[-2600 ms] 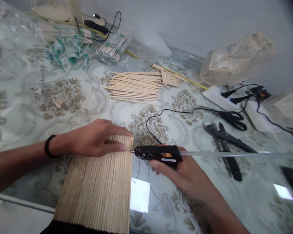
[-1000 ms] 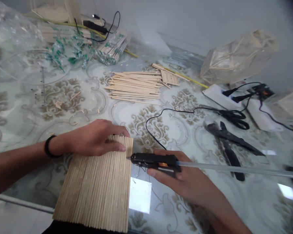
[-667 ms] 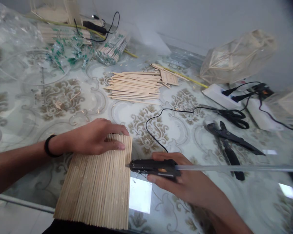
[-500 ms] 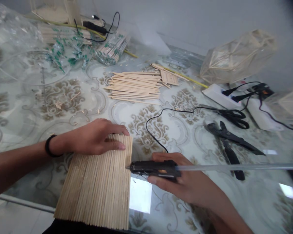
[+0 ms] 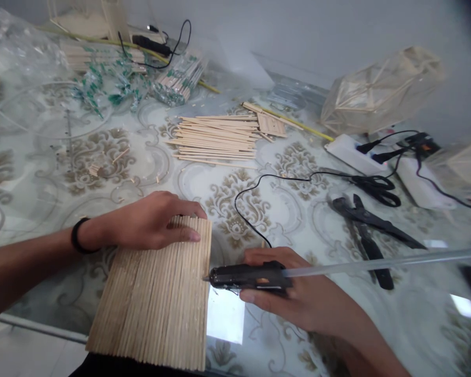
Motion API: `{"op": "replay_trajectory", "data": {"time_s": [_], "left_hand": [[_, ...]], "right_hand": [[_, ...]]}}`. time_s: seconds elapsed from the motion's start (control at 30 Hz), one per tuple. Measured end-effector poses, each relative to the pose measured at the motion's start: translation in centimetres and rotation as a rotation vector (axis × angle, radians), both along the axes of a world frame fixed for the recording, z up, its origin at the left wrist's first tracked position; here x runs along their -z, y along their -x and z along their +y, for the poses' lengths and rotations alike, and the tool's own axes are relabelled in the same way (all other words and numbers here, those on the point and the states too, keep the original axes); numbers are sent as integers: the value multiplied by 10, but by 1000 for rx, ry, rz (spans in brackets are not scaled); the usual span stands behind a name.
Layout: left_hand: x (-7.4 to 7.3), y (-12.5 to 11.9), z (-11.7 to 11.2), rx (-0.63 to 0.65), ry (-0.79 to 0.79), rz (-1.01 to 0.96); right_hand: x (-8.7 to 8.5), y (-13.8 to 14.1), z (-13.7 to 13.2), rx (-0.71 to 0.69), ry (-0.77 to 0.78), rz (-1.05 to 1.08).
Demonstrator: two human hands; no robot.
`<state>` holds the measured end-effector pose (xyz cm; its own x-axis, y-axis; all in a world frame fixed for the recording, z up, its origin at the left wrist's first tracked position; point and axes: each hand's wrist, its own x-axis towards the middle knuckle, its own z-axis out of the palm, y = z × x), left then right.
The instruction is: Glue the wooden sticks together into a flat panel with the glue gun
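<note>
A panel of wooden sticks [image 5: 157, 298] laid side by side extends over the table's near edge. My left hand [image 5: 153, 220] grips its far end, thumb on top and fingers curled over the edge. In my right hand [image 5: 294, 293] is a black glue gun [image 5: 247, 276], with fingers wrapped round its body. A long clear glue stick [image 5: 369, 263] juts out of the gun's back to the right. The gun's nozzle is at the panel's right edge, on or just above the last sticks; contact is hard to make out.
Loose sticks [image 5: 220, 137] lie in a pile at mid-table. Pliers [image 5: 377, 222], black-handled scissors [image 5: 377, 189] and a white power strip [image 5: 355, 154] sit to the right. Bagged sticks [image 5: 180, 78] are at the back. A stick-frame model [image 5: 380, 94] stands back right. The gun's black cord [image 5: 255, 183] crosses the table.
The glue gun's nozzle has shifted slightly toward me along the panel's right edge, and the glue stick's far end has tilted up. My left hand stays nearly still on the panel.
</note>
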<state>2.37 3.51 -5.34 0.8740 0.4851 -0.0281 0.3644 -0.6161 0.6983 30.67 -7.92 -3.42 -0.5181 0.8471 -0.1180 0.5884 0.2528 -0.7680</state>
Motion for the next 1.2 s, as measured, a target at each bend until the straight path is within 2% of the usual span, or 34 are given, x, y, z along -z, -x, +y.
{"op": "replay_trajectory", "data": {"time_s": [0.23,0.57,0.83,1.0,1.2], "left_hand": [[1,0,0,1,-13,-2],[1,0,0,-6,-35,-29],[3,0,2,3,-6,-44],[3,-1,4,10,43,-68],[1,1,6,7,80,-57]], "right_hand": [[4,1,2,-65,8,51],[4,5,-1,-19,33,8],[5,2,-2,-29,27,-47],[6,0,-4,28,4,-55],[7,-1,-4,3,-19,-82]]}}
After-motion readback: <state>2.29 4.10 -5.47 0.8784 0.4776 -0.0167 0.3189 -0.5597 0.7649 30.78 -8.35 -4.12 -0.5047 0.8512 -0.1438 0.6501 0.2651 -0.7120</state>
